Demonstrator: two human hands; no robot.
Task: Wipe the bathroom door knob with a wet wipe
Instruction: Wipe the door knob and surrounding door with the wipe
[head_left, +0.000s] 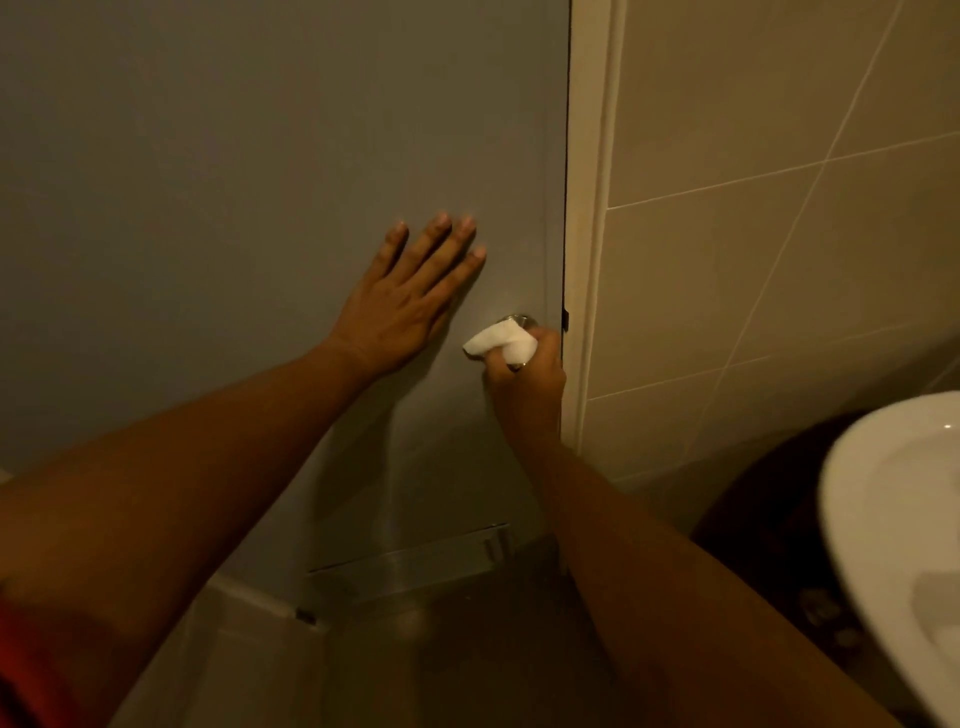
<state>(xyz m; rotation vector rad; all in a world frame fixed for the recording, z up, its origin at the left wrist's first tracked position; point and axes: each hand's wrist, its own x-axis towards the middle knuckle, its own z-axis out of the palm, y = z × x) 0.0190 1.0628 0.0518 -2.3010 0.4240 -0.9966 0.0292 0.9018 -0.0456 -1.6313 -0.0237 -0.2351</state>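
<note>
Your right hand (527, 387) grips a white wet wipe (501, 340) wrapped over the metal door knob (521, 320). Your left hand (402, 304), fingers spread, presses flat on the grey door (260, 156) beside it.

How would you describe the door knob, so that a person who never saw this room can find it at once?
Start from the large grey door and go to its right edge, beside the pale frame. There the right hand presses a white wet wipe around the door knob. It is the only shiny metal piece there, mostly covered.
</note>
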